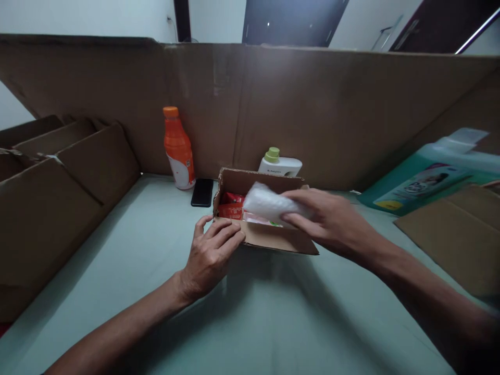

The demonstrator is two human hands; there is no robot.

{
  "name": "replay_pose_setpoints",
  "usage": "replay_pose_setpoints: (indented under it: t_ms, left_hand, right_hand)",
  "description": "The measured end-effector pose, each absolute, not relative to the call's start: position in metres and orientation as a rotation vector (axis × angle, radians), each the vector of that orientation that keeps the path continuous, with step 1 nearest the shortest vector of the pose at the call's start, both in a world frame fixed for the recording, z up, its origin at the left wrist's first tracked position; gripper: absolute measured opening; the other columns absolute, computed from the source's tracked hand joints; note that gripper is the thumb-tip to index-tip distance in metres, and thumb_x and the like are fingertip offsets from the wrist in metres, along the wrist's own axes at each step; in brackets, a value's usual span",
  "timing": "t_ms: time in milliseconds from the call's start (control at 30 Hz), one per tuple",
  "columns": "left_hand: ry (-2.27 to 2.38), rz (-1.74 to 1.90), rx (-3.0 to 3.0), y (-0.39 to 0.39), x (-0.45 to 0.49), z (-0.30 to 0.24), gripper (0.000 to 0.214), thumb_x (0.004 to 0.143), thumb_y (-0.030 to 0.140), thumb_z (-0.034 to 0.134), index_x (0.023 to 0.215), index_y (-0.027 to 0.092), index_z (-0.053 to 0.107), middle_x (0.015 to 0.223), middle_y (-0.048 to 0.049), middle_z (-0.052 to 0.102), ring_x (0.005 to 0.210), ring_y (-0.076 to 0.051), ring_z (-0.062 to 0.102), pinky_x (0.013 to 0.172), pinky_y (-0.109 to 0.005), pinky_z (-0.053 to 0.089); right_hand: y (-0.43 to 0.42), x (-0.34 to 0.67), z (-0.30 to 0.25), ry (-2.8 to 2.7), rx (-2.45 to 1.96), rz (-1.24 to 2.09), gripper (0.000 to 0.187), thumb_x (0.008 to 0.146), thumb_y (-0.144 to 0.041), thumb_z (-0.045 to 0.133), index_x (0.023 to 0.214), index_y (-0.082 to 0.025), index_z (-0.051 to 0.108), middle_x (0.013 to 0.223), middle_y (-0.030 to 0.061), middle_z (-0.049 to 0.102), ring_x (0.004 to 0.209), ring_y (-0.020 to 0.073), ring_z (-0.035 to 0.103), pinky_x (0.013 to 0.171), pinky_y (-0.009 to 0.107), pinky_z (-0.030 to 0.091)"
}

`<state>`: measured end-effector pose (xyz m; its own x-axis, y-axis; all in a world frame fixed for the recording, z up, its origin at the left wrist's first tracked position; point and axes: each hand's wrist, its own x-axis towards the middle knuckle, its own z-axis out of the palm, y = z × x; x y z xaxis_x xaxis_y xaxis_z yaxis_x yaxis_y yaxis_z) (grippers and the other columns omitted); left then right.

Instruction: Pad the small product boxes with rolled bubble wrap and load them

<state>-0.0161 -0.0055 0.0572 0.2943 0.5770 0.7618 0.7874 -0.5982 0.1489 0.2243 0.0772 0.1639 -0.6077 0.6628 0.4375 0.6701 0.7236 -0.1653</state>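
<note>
A small open cardboard box (pixel 269 239) sits mid-table with red packets (pixel 231 205) inside at its left. My left hand (pixel 211 255) rests on the box's near left corner, fingers curled over the front flap. My right hand (pixel 332 221) is closed on a white plastic-wrapped packet (pixel 265 203), holding it over the open box, tilted.
An orange bottle (pixel 178 148) and a black phone (pixel 202 192) stand behind the box at left. A white bottle with a green cap (pixel 278 162) is just behind it. Cardboard boxes (pixel 58 182) line the left, a green jug (pixel 425 179) and flat cardboard (pixel 453 229) the right.
</note>
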Motion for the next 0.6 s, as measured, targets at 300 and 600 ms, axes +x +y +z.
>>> replay_pose_setpoints:
  t_ms: [300, 600]
  left_hand:
    - [-1.244, -1.229, -2.32, 0.005, -0.017, 0.068, 0.024, 0.1, 0.012, 0.05, 0.114, 0.022, 0.068, 0.107, -0.0036, 0.079, 0.099, -0.02, 0.068, 0.107, -0.048, 0.033]
    - [-1.256, -1.209, -2.188, 0.024, -0.013, 0.085, 0.021, 0.096, 0.011, 0.053, 0.107, 0.019, 0.069, 0.092, -0.003, 0.076, 0.083, -0.021, 0.064, 0.087, -0.042, 0.04]
  right_hand:
    - [0.135, 0.159, 0.144, -3.173, -1.402, 0.166, 0.013, 0.077, -0.012, 0.067, 0.081, -0.018, 0.078, 0.072, 0.0062, 0.076, 0.068, 0.0213, 0.072, 0.064, 0.029, 0.047]
    - [0.135, 0.168, 0.165, -3.12, -1.46, 0.23, 0.021, 0.081, -0.027, 0.071, 0.099, -0.025, 0.08, 0.088, 0.006, 0.08, 0.079, 0.0251, 0.074, 0.069, 0.032, 0.051]
